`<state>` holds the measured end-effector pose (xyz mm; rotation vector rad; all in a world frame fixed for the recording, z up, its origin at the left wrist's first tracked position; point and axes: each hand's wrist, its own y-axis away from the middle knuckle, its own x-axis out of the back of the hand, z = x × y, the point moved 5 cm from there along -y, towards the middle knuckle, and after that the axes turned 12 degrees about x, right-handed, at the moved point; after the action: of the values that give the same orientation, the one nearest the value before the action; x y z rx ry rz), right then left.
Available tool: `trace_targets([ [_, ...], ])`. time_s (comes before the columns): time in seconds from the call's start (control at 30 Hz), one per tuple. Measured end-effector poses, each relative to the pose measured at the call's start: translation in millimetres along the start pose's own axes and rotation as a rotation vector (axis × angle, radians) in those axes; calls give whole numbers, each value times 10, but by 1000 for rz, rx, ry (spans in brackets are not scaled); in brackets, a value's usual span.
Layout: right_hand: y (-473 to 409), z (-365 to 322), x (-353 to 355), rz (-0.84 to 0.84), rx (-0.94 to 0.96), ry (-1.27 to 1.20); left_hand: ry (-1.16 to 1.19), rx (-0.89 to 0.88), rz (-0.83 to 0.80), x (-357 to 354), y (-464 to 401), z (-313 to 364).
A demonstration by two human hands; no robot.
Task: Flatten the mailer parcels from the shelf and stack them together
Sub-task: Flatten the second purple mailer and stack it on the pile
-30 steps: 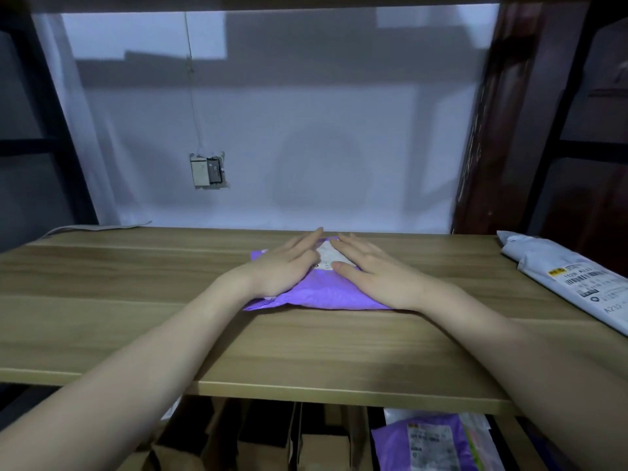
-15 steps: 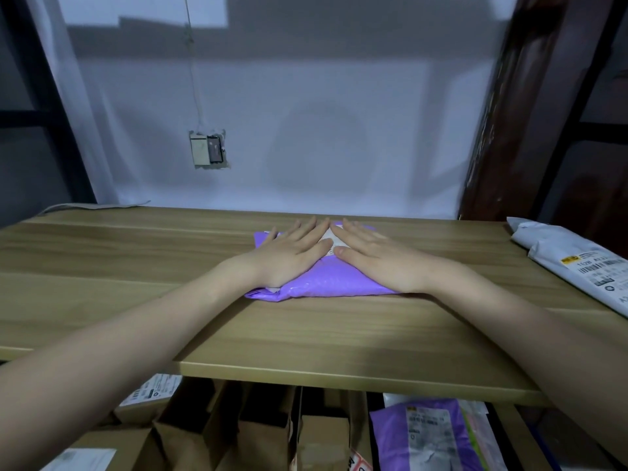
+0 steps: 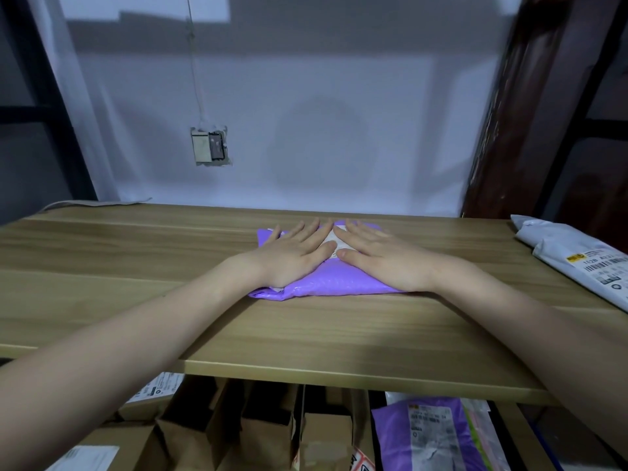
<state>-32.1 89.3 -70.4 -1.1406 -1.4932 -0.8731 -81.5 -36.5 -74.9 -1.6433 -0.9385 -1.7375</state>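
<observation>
A purple mailer parcel (image 3: 326, 283) with a white label lies flat in the middle of the wooden shelf board (image 3: 306, 338). My left hand (image 3: 292, 254) presses its left half with straight fingers. My right hand (image 3: 380, 258) presses its right half the same way. The fingertips of both hands nearly meet over the label, which they mostly hide. A grey mailer parcel (image 3: 577, 260) with a barcode label lies at the right end of the board, apart from both hands.
On the shelf below stand several brown cardboard parcels (image 3: 265, 426) and another purple mailer (image 3: 428, 436) with a label. A white wall with a broken socket (image 3: 209, 146) is behind. Dark shelf posts stand at left and right.
Both hands stay flat on the purple mailer, with the fingertips a little closer together. The camera has tilted slightly down, showing more of the lower shelf.
</observation>
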Motion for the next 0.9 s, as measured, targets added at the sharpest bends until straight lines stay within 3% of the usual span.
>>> trace_targets([
  [0.1, -2, 3, -2, -2, -3, 14, 97, 15, 95, -25, -69, -44],
  [0.23, -3, 3, 0, -3, -5, 13, -17, 1, -19, -37, -38, -33],
  [0.37, -3, 0, 0, -12, -10, 24, -48, -4, -32, -15, -14, -20],
  [0.5, 7, -24, 11, -17, -13, 21, 115, 11, 66, -69, -117, -64],
  [0.63, 17, -31, 13, -20, -13, 12, 11, 6, -58, -58, -67, -36],
  [0.9, -6, -14, 0, -14, -6, -8, 49, 15, -62, -68, -101, -61],
])
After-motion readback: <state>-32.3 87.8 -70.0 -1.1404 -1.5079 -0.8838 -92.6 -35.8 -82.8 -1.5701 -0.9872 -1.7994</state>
